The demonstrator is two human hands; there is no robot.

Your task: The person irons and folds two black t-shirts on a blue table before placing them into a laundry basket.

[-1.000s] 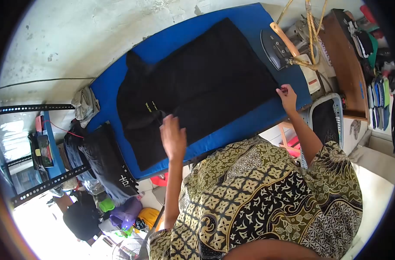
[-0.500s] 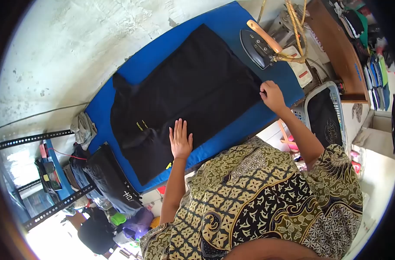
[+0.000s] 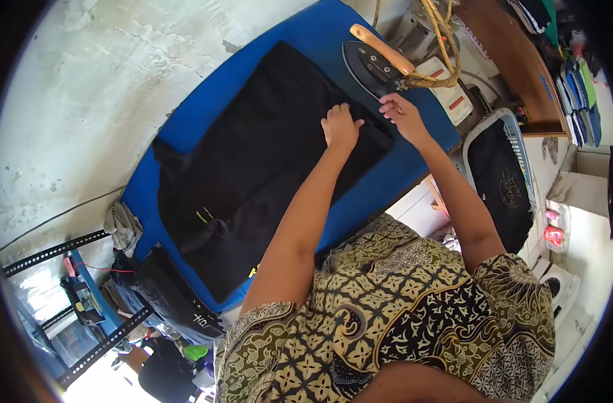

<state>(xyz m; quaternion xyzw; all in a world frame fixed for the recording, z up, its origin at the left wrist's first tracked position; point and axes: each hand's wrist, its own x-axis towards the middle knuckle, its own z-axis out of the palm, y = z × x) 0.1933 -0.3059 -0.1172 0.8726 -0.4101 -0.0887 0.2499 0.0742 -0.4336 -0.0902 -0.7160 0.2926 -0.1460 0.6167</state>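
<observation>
Hands first, nearest to us: our left hand lies palm down and flat, fingers spread, on the black garment, gripping nothing, while our right hand sits just beside it toward three o'clock, fingers loosely curled at the cloth's end edge; we cannot tell whether it pinches the fabric or only touches it. The garment spreads away from both hands toward seven o'clock, its long axis running from about one o'clock at the hem end to seven o'clock, where the folded collar part with small yellow lettering lies. It rests on the blue padded board, which follows the same slant; a strip of bare blue shows along the far side by the wall and along the near edge under our forearm. Just past the right hand, at about twelve o'clock from it and very close, stands the iron with its wooden handle and a yellow cord looped above; the right hand is the nearer one to it. At four o'clock from the hands, off the board's end, a laundry basket holds dark cloth. Farthest, at eight o'clock, dark clothes hang below the board's low end
</observation>
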